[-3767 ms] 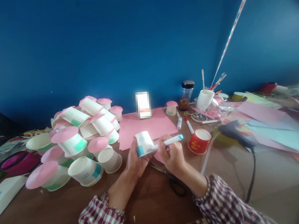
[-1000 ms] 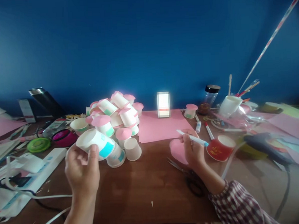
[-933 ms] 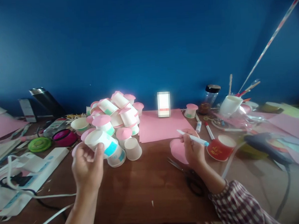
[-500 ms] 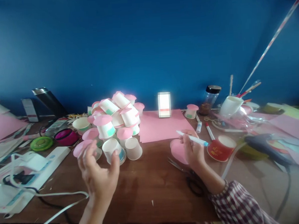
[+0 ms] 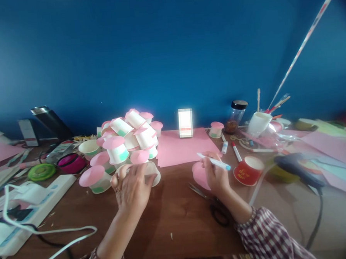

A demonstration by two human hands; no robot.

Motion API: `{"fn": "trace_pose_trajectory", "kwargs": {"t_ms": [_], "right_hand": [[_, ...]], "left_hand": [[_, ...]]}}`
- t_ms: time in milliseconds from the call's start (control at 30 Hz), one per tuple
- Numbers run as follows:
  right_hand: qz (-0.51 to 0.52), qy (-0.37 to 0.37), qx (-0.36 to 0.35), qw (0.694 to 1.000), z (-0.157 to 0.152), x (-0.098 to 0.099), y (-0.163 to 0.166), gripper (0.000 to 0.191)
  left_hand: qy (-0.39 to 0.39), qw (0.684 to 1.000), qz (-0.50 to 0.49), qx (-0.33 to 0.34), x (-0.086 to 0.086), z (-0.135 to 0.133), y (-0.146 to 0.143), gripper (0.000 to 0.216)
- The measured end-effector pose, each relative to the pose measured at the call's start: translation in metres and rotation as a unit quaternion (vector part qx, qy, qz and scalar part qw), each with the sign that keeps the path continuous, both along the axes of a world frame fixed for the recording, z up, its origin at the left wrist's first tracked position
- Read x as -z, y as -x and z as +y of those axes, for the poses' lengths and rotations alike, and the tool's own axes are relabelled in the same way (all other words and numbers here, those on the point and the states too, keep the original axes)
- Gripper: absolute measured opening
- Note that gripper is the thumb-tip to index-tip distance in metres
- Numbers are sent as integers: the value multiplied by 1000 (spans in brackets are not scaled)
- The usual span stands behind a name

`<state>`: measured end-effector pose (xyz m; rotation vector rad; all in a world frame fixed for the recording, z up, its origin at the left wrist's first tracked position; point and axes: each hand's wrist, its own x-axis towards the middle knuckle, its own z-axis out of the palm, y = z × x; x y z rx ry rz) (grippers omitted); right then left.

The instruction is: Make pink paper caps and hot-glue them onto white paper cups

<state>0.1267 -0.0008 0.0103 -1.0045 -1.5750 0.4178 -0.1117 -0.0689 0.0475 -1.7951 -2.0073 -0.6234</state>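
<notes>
My left hand (image 5: 132,187) reaches over the front of the cup pile, fingers curled down and thumb against an upside-down white paper cup (image 5: 155,172). Another pale cup is mostly hidden behind those fingers. In my right hand (image 5: 217,177) is a white marker pen (image 5: 219,163) with a light blue end, slanted across the fingers. Under that hand lies a pink paper piece (image 5: 199,174), partly covered. Scissors (image 5: 198,190) with black handles rest beside my right wrist. Several paper cups with pink paper tops (image 5: 114,143) are heaped beyond my left hand.
Pink paper sheets (image 5: 180,152) lie at the middle back, near one pink-topped cup (image 5: 216,130). A red paper cup (image 5: 248,171) and a glue gun (image 5: 298,169) are at right. At left are a power strip (image 5: 53,195) and a white cable (image 5: 65,230).
My left hand has moved right and forward from an open pose onto the front cups, its fingers curling down. My right hand keeps the marker pen. The whole view has shifted slightly.
</notes>
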Motion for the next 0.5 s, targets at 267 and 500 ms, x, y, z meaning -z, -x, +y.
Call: {"fn": "trace_pose_trajectory", "kwargs": {"t_ms": [267, 500], "right_hand": [[-7, 3, 0, 1000, 0, 0, 0, 18], [13, 2, 5, 1000, 1, -1, -1, 18]], "left_hand": [[-156, 920, -334, 133, -17, -9, -12, 46], [-44, 621, -751, 219, -18, 2, -31, 53]]}}
